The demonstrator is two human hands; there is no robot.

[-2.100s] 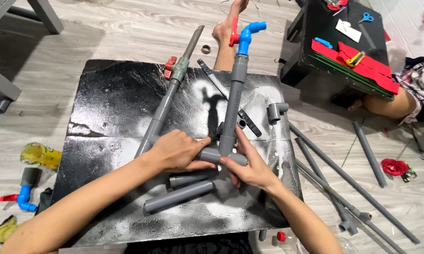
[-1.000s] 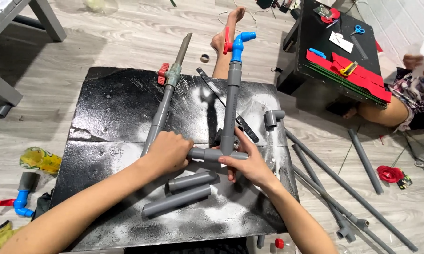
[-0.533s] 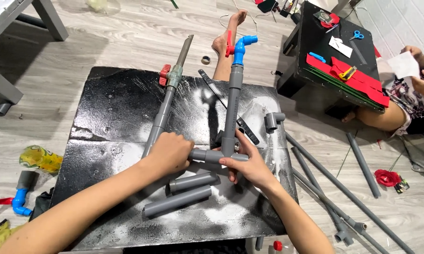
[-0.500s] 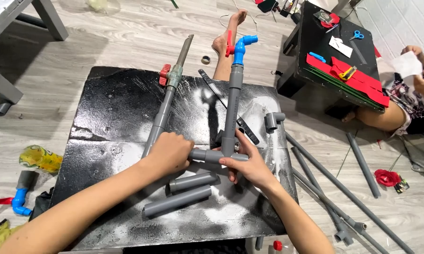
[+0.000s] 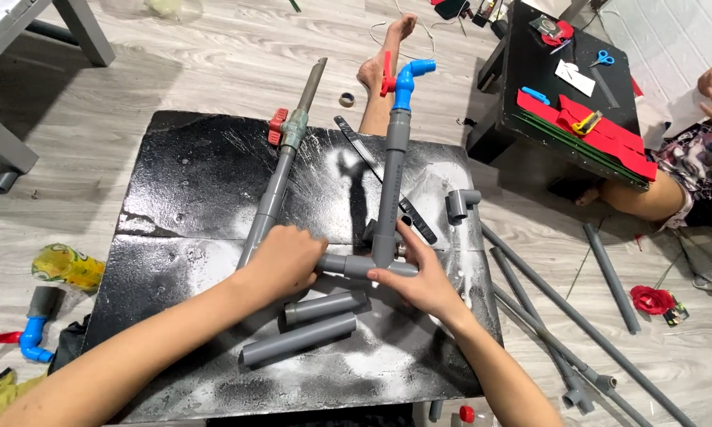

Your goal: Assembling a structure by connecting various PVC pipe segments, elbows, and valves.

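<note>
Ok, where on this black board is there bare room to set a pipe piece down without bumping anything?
The black board is bare on its far left, between its left edge and the long grey pipe with the red valve. The near right corner, beside the two short loose pipes, is bare too. It is crowded mid-board, where the left hand and right hand grip the pipe joint.

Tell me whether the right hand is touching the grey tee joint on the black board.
Touching. The head view shows the right hand with its fingers laid on the grey tee joint, where the upright pipe meets the cross piece.
</note>
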